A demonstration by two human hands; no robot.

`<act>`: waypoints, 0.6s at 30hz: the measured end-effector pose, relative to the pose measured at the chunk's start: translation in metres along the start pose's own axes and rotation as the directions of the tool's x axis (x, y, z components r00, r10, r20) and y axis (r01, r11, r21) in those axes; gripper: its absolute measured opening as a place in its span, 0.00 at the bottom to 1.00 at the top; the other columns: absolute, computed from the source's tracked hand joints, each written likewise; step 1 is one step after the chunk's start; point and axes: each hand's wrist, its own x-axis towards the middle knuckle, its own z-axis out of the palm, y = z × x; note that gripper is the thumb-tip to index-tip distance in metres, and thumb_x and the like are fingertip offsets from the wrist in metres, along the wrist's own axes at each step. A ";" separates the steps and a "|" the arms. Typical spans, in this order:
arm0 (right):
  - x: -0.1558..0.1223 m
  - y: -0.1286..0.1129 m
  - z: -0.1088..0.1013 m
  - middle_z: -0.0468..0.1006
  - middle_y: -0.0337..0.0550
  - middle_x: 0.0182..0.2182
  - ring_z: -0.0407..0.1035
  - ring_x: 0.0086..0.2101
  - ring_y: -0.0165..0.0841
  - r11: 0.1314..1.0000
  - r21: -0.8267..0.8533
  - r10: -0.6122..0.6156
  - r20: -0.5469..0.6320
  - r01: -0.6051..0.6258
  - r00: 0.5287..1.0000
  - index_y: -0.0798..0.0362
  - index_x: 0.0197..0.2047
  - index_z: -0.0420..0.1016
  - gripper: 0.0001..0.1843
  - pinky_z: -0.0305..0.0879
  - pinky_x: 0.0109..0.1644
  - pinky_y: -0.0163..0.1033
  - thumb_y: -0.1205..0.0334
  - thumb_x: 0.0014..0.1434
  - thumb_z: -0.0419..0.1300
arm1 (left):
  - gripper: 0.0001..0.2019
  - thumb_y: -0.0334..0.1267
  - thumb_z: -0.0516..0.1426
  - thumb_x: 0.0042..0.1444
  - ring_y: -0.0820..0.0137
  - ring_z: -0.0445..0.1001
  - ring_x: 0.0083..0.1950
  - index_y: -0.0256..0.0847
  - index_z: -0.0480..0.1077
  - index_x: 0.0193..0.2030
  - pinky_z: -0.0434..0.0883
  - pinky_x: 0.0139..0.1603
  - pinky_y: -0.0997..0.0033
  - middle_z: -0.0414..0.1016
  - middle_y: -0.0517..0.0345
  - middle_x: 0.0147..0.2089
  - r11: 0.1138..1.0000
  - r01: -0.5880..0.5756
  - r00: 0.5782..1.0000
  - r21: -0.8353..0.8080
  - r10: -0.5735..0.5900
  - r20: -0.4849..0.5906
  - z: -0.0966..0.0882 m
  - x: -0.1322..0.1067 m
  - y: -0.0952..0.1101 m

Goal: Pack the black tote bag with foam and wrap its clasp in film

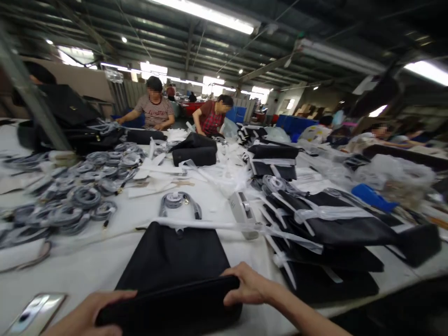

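A black bag (pixel 178 261) lies on the white table in front of me, its near end raised toward me. My left hand (pixel 93 312) grips the bag's near left corner, thumb along the top edge. At the near right corner, my right hand (pixel 247 284) is closed with the thumb in front and the fingers behind. White wrapped handles (pixel 210 225) stretch across the bag's far edge. Just beyond it sits a coiled grey strap (pixel 174 199) with a small metal clasp. The bag's underside and some of my fingers are hidden.
Stacked black bags with white-wrapped handles (pixel 336 219) stand at the right. Many coiled grey straps (pixel 84 196) cover the left side. A phone (pixel 38 312) lies at the near left, and a white dispenser-like object (pixel 243 214) stands mid-table. Several people (pixel 154 109) work across the table.
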 end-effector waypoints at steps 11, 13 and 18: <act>0.072 0.070 0.037 0.78 0.44 0.30 0.72 0.35 0.43 0.987 -0.064 0.092 -0.522 -0.147 0.848 0.50 0.32 0.72 0.21 0.63 0.40 0.42 0.39 0.53 0.57 | 0.21 0.57 0.53 0.53 0.54 0.77 0.41 0.40 0.75 0.36 0.71 0.43 0.62 0.80 0.49 0.36 0.906 0.242 0.966 0.347 -0.191 -0.176 0.040 0.038 0.020; 0.078 0.074 0.044 0.78 0.45 0.29 0.72 0.34 0.43 0.968 -0.141 0.092 -0.571 -0.207 0.816 0.50 0.31 0.70 0.23 0.63 0.39 0.42 0.37 0.56 0.53 | 0.23 0.59 0.51 0.54 0.53 0.77 0.43 0.40 0.74 0.35 0.69 0.46 0.60 0.80 0.46 0.39 0.885 0.272 0.958 0.379 -0.211 -0.195 0.046 0.042 0.010; 0.082 0.070 0.045 0.78 0.47 0.28 0.73 0.32 0.43 0.901 -0.287 0.094 -0.604 -0.327 0.791 0.51 0.33 0.71 0.25 0.63 0.37 0.42 0.37 0.58 0.50 | 0.27 0.63 0.48 0.54 0.51 0.76 0.47 0.40 0.73 0.38 0.68 0.48 0.60 0.79 0.44 0.42 0.832 0.330 0.939 0.446 -0.240 -0.247 0.048 0.043 -0.001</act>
